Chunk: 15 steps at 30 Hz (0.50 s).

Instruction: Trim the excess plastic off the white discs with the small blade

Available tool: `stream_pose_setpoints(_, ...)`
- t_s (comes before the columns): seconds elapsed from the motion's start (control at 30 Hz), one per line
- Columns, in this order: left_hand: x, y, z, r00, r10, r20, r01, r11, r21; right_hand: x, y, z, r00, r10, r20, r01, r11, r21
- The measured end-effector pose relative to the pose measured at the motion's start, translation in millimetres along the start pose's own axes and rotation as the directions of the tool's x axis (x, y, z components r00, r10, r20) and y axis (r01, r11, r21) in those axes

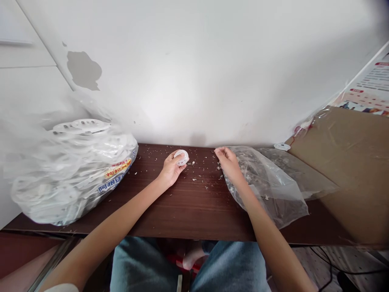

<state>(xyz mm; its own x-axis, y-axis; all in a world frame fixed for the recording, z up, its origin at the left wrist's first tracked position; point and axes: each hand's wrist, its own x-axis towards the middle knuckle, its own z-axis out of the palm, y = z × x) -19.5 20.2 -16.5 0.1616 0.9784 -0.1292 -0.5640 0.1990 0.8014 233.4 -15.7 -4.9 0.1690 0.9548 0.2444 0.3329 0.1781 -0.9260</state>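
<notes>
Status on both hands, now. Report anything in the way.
Left hand gripping a white round plastic disc. Right hand pinched at the edge of a clear plastic bag of grey scraps. Small pale scraps strewn on the dark brown wooden table.

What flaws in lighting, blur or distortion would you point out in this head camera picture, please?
In the head view, the wide lens bows the wooden desk, glare brightens the middle of the white wall, the plastic bag at left looks hazy, and the top right corner darkens.
</notes>
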Motion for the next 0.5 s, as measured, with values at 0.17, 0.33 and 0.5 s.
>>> stream_pose_setpoints(0.17, 3, -3, -1.1, 0.997, 0.052, -0.063, -0.05, 0.998, 0.026, -12, -1, 21, 0.988, -0.094, 0.124, 0.138, 0.901, -0.412)
stream_pose_setpoints(0.33, 8, -4, -3.9, 0.979, 0.2, -0.027, -0.193, 0.966, 0.17, -27, 3, 51, 0.934, -0.14, 0.328, 0.339, 0.637, -0.692)
stream_pose_setpoints(0.5, 2, -5, -3.9, 0.877, 0.439, 0.193, -0.47, 0.708, 0.527, -24, 3, 60, 0.917, -0.107, 0.383, 0.371, 0.578, -0.727)
